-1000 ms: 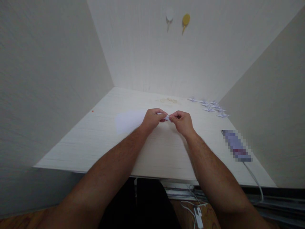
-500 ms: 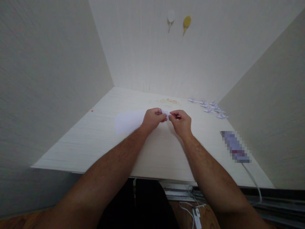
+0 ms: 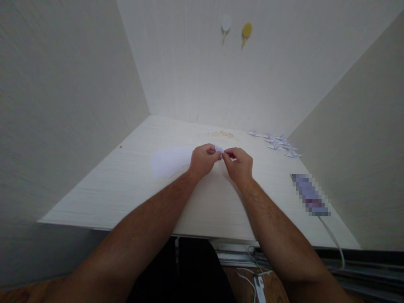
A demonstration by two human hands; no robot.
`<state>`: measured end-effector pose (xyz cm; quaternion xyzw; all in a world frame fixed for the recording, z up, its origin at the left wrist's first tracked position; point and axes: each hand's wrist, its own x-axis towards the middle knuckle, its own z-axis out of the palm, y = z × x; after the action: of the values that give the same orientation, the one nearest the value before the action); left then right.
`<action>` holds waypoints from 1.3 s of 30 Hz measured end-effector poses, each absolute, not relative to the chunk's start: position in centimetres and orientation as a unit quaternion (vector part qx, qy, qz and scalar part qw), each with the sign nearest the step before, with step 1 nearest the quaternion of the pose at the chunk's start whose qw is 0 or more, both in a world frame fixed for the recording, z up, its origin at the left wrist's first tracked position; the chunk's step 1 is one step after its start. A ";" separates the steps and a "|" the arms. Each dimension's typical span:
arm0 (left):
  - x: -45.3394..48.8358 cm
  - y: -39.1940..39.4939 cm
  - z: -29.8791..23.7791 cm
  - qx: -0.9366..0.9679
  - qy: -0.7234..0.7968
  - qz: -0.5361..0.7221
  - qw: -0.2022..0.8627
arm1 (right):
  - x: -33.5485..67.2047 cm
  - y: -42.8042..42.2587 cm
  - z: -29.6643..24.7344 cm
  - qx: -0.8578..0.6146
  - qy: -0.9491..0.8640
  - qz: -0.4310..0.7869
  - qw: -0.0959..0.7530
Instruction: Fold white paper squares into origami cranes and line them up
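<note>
A small folded piece of white paper (image 3: 219,149) is held up between my two hands over the middle of the table. My left hand (image 3: 204,159) pinches it from the left, thumb against fingers. From the right, my right hand (image 3: 237,163) grips its edge between thumb and forefinger. The fingers cover most of the paper, so its full shape is hidden. White paper sheets (image 3: 170,160) lie flat on the table just left of my left hand, partly behind it.
Several folded white paper figures (image 3: 277,143) cluster at the table's back right. A pixelated flat device (image 3: 309,195) with a white cable (image 3: 331,240) lies near the right edge. Yellowish bits (image 3: 222,134) sit at the back. Walls enclose the white table (image 3: 126,185) on three sides.
My right hand's fingers have closed in on the paper's right side, with the fingertips now nearer my left hand. The camera view has shifted slightly.
</note>
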<state>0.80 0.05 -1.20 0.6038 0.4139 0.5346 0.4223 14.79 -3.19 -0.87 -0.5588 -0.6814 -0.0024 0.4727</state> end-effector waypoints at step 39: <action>0.6 -0.3 -0.1 0.549 0.345 0.528 0.549 | 14.7 -3.6 -0.1 -0.579 -0.611 0.112 0.528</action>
<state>0.57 -0.34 -0.08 0.5490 0.3445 0.5281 0.5487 14.66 -3.57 -0.13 -0.5792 -0.6108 0.1122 0.5281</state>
